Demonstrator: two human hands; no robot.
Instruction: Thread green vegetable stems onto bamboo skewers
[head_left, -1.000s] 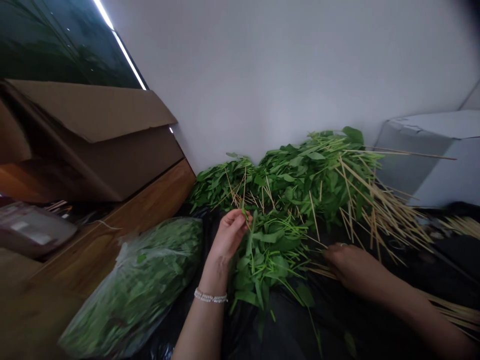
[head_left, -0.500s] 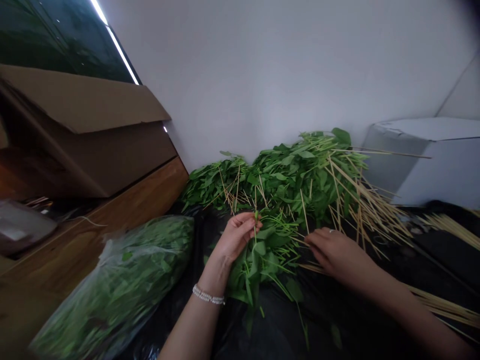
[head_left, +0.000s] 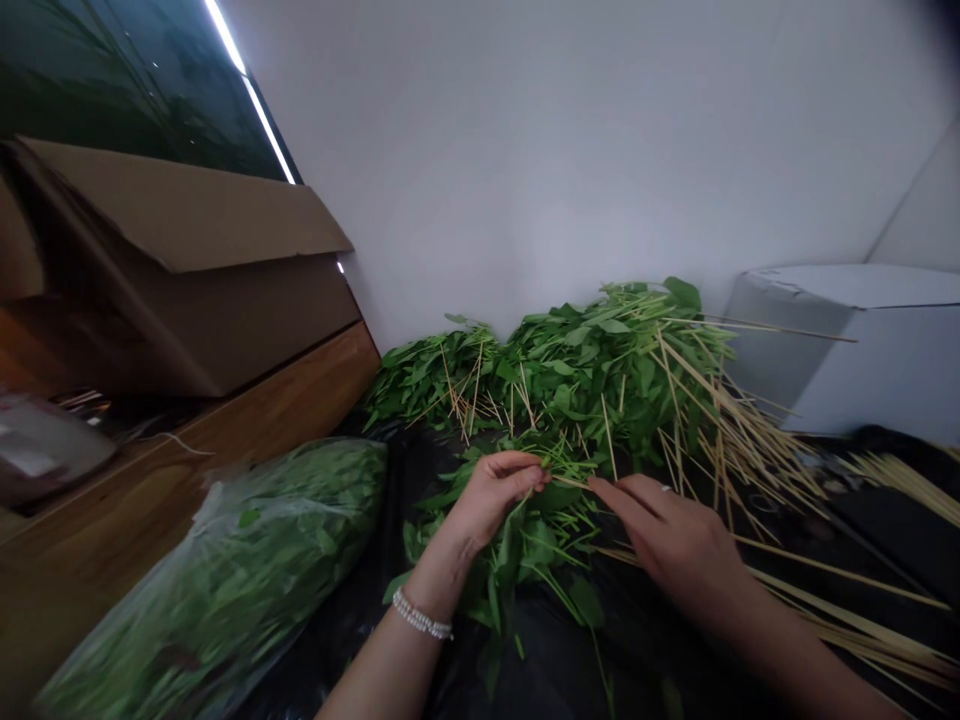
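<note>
My left hand (head_left: 491, 497) pinches a leafy green stem (head_left: 510, 540) between thumb and fingertips, its leaves hanging below. My right hand (head_left: 675, 530) is closed on a thin bamboo stick (head_left: 571, 484). The stick's near end reaches the stem at my left fingertips; whether it has gone into the stem I cannot tell. Its long end runs out behind the right hand to the right. Beneath both hands lies a loose heap of cut leafy stems (head_left: 555, 545) on black plastic sheeting (head_left: 555, 660).
Against the wall is a big pile of leafy greens (head_left: 570, 350) with many bamboo sticks (head_left: 739, 415) in it. A clear bag of leaves (head_left: 285, 540) lies left, by a cardboard box (head_left: 225, 310). At right are a white box (head_left: 892, 350) and loose sticks (head_left: 847, 625).
My left hand has moved slightly right and down with the stem. My right hand has brought a stick against it, the stick now lying nearly level between both hands.
</note>
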